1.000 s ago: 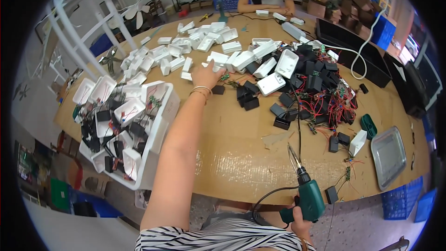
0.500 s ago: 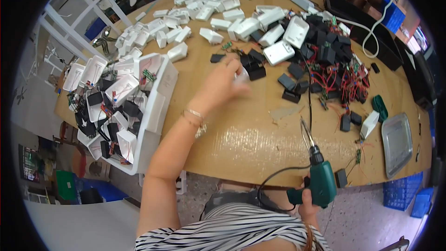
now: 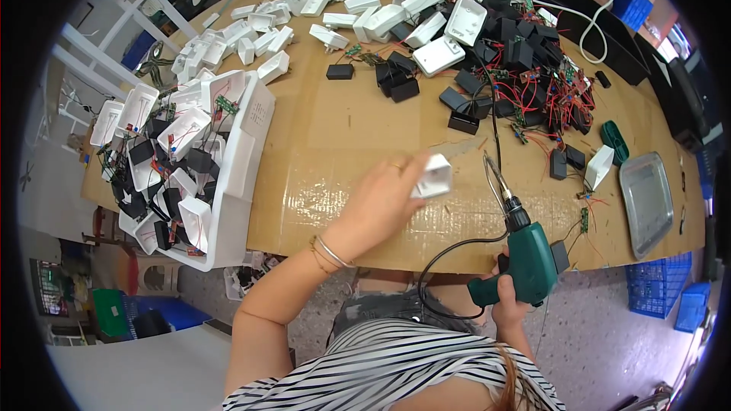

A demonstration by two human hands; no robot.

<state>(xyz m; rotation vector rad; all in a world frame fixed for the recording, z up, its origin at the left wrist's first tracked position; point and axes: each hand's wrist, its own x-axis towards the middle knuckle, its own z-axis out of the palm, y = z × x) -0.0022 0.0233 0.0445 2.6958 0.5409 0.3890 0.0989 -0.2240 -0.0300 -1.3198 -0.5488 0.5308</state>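
Note:
A small white plastic casing (image 3: pixel 436 176) is gripped in my left hand (image 3: pixel 386 196), low over the front middle of the cardboard-covered table. Its hollow side shows, and my fingers hide its left part. My right hand (image 3: pixel 509 298) is wrapped round the handle of a green soldering gun (image 3: pixel 531 265). The gun's metal tip (image 3: pixel 495 175) points up and away, just right of the casing. Right of the gun lies a green circuit board (image 3: pixel 584 221) with thin wires, near a white casing (image 3: pixel 600 167).
A white bin (image 3: pixel 242 171) at the left holds casings, black boxes and wired boards. Many white casings (image 3: pixel 315 4) lie at the back. Black boxes and red wires (image 3: pixel 560 99) are heaped at the right, near a metal tray (image 3: pixel 647 205). The gun's black cord (image 3: pixel 426 266) loops below it.
My left hand has come nearer and to the right, from beside the black boxes, bringing the white casing into plain sight. The soldering gun stays in my right hand.

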